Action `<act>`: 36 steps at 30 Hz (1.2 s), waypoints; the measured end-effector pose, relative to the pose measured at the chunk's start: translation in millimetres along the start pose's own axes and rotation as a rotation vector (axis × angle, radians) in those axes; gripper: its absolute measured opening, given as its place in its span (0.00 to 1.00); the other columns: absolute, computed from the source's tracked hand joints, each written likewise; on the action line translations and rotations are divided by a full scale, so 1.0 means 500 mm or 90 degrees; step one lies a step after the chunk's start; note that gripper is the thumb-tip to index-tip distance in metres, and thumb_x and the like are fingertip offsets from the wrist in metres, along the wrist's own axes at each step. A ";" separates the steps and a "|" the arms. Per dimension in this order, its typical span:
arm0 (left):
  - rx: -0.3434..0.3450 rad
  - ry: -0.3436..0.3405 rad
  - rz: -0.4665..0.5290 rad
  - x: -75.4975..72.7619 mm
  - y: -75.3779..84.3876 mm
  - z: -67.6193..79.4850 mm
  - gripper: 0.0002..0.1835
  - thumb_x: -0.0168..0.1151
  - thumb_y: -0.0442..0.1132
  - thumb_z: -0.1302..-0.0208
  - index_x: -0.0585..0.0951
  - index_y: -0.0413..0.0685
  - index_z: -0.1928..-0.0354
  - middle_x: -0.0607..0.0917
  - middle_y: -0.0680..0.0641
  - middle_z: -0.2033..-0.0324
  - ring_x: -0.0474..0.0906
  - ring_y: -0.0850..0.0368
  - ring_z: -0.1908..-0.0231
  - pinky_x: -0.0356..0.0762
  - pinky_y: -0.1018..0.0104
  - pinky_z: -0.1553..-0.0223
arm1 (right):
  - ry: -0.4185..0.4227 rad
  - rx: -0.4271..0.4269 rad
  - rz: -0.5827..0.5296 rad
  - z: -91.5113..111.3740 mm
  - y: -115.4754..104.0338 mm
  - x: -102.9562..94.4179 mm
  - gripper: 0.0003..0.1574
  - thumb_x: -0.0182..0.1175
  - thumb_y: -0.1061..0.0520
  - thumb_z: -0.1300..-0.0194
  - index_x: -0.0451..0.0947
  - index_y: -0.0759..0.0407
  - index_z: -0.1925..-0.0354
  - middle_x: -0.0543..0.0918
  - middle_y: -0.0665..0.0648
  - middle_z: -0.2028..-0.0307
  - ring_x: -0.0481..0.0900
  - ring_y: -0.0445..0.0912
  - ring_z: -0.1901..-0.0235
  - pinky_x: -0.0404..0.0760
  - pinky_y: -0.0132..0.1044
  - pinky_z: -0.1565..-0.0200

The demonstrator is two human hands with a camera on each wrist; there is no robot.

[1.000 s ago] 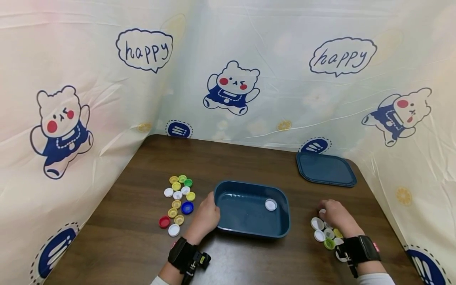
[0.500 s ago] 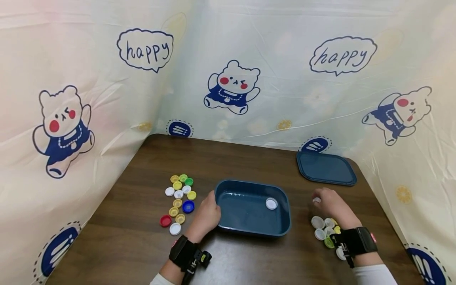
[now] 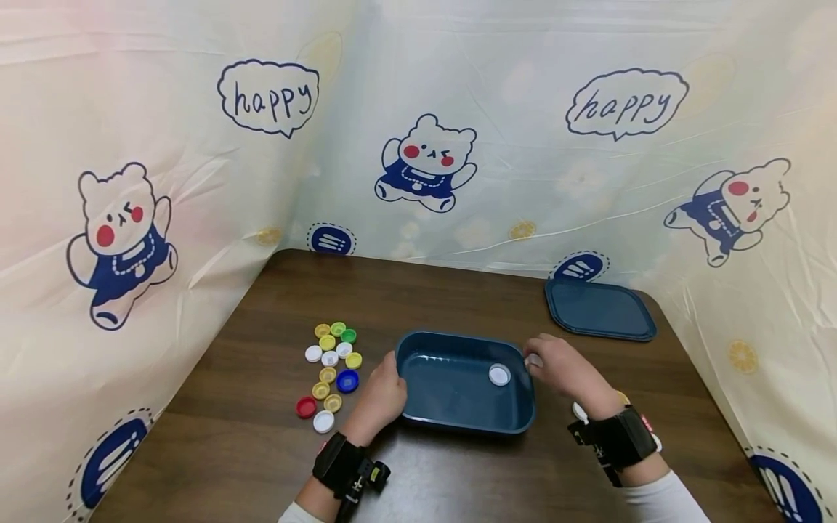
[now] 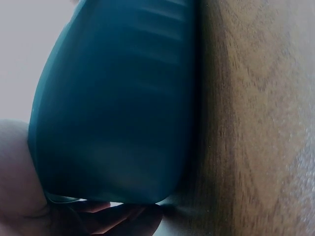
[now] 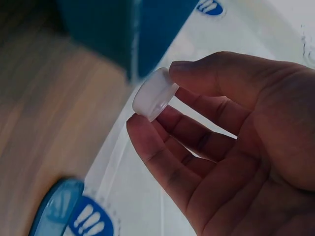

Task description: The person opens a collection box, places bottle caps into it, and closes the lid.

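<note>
A blue rectangular box [image 3: 458, 385] stands on the table, with one white bottle cap [image 3: 500, 375] lying inside near its right wall. My left hand [image 3: 379, 396] grips the box's left end, thumb at the rim. In the left wrist view its fingers [image 4: 118, 219] lie along the outside of the end wall. Just beyond the box's right rim, my right hand [image 3: 565, 367] pinches a second white bottle cap [image 5: 156, 93] between thumb and fingertips. Left of the box lies a spread of several caps [image 3: 327, 375] in yellow, green, white, blue and red.
A blue lid [image 3: 600, 311] lies flat at the table's back right. More caps [image 3: 579, 411] sit at the right, mostly hidden under my right wrist. A printed curtain [image 3: 425, 58] surrounds the wooden table [image 3: 451, 479] at the back and sides.
My right hand has lifted a white cap from the right-hand group and carried it left to the box's right rim. The left hand keeps its grip on the box.
</note>
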State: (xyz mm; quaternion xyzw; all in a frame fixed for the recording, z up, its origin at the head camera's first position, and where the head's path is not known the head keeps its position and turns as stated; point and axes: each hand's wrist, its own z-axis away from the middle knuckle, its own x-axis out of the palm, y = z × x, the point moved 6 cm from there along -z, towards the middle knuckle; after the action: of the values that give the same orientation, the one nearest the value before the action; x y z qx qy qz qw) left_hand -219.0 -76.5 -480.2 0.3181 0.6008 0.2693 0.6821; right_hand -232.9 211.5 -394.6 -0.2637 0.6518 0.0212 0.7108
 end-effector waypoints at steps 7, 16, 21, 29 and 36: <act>0.002 0.003 -0.004 0.003 -0.001 0.000 0.24 0.47 0.28 0.26 0.62 0.31 0.30 0.74 0.31 0.36 0.74 0.37 0.38 0.75 0.39 0.41 | -0.023 -0.051 -0.001 -0.014 -0.055 0.037 0.08 0.64 0.66 0.36 0.83 0.64 0.57 0.81 0.57 0.62 0.77 0.48 0.63 0.81 0.43 0.61; 0.015 0.003 -0.008 0.004 -0.002 0.004 0.25 0.48 0.28 0.27 0.61 0.29 0.30 0.74 0.29 0.37 0.73 0.35 0.37 0.75 0.39 0.41 | -0.091 -0.060 0.030 -0.017 -0.066 0.106 0.07 0.65 0.66 0.36 0.82 0.61 0.58 0.79 0.55 0.61 0.74 0.46 0.65 0.81 0.42 0.62; 0.009 0.006 -0.008 0.001 -0.001 0.001 0.25 0.48 0.28 0.27 0.62 0.30 0.31 0.75 0.30 0.38 0.74 0.35 0.38 0.76 0.39 0.42 | -0.106 -0.041 0.036 -0.021 -0.064 0.119 0.07 0.65 0.65 0.35 0.82 0.60 0.57 0.79 0.56 0.61 0.74 0.46 0.65 0.81 0.44 0.60; 0.022 0.012 -0.006 0.000 0.000 0.002 0.24 0.48 0.28 0.27 0.63 0.30 0.31 0.76 0.30 0.38 0.74 0.36 0.38 0.76 0.39 0.43 | -0.115 -0.030 0.041 -0.021 -0.062 0.126 0.09 0.67 0.63 0.36 0.83 0.60 0.56 0.80 0.56 0.60 0.74 0.46 0.64 0.81 0.45 0.59; 0.025 0.012 -0.009 0.001 -0.002 0.002 0.24 0.48 0.28 0.27 0.62 0.30 0.31 0.75 0.30 0.38 0.74 0.36 0.38 0.76 0.39 0.43 | -0.115 -0.039 0.025 -0.019 -0.065 0.119 0.10 0.65 0.63 0.34 0.83 0.60 0.53 0.80 0.56 0.59 0.74 0.46 0.64 0.81 0.45 0.59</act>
State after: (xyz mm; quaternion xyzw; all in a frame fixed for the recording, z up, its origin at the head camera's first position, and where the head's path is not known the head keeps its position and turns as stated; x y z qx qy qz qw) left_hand -218.2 -77.1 -481.3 0.3243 0.6147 0.2557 0.6720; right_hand -220.3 161.0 -439.2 -0.2693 0.5894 0.0785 0.7576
